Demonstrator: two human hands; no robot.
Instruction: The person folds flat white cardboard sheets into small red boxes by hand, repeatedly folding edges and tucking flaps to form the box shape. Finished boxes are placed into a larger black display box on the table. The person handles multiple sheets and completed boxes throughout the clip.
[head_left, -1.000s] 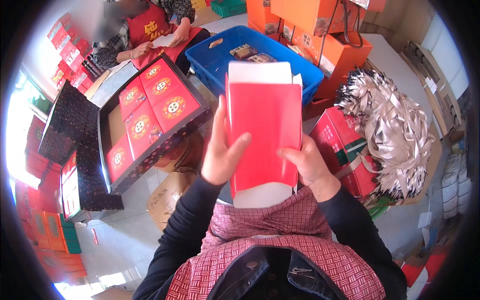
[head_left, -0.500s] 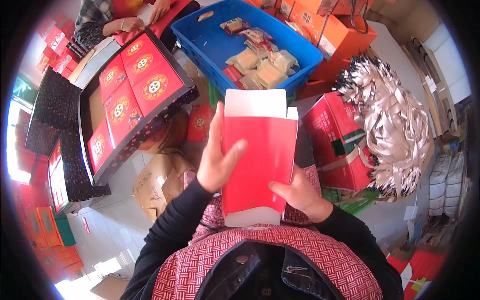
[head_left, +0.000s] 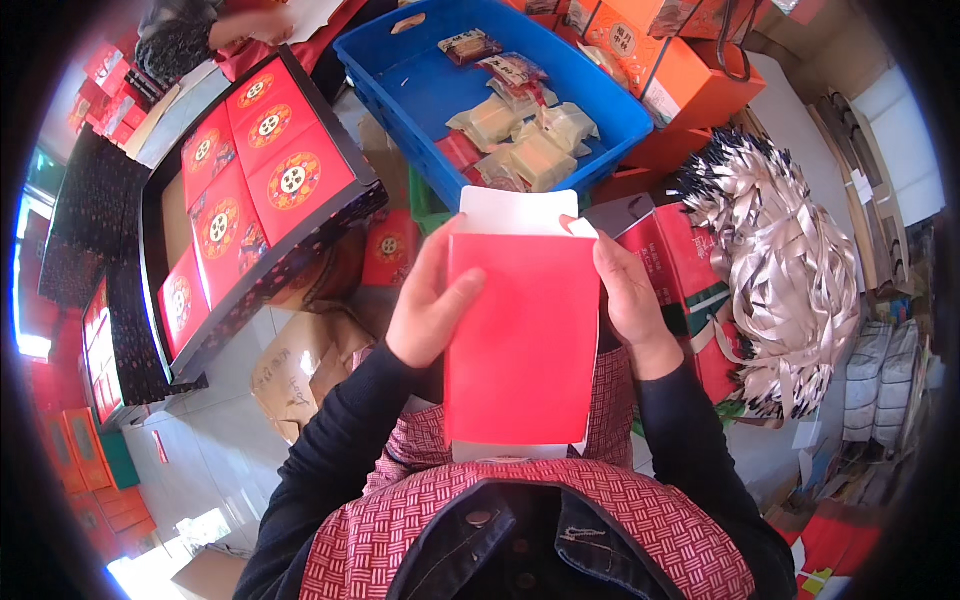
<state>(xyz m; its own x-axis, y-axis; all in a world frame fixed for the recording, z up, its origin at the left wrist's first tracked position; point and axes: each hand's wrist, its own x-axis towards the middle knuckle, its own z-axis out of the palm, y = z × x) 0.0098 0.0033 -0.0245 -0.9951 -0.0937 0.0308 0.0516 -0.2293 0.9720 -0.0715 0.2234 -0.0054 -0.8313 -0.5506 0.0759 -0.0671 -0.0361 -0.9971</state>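
Box (head_left: 520, 345) is in the near centre of the scene, held up in front of the apron (head_left: 520, 500), between the two hands. Its facing panel is plain bright red, unprinted, taller than wide, with straight edges and a soft sheen; it looks flat and uncreased. At the far end a white flap (head_left: 516, 210) with rounded corners stands out past the red panel; beside it on the right is a smaller white side flap (head_left: 578, 227) bearing a small red mark. A thin pale strip shows along the near end and at the near right corner; whether that end is closed cannot be told. Left hand (head_left: 428, 300) grasps the box by its left edge, thumb lying on the red face, the other fingers partly hidden. Right hand (head_left: 632, 300) is at the far right edge, fingertips against the corner by the side flap; cannot tell whether it pinches the card or only touches it. Beyond the box, a blue crate (head_left: 400, 122) holds wrapped packets (head_left: 540, 155). To the left, a black tray (head_left: 285, 275) carries red boxes with round gold emblems (head_left: 270, 125). To the right lies a bundle of pale ribbons (head_left: 790, 270).
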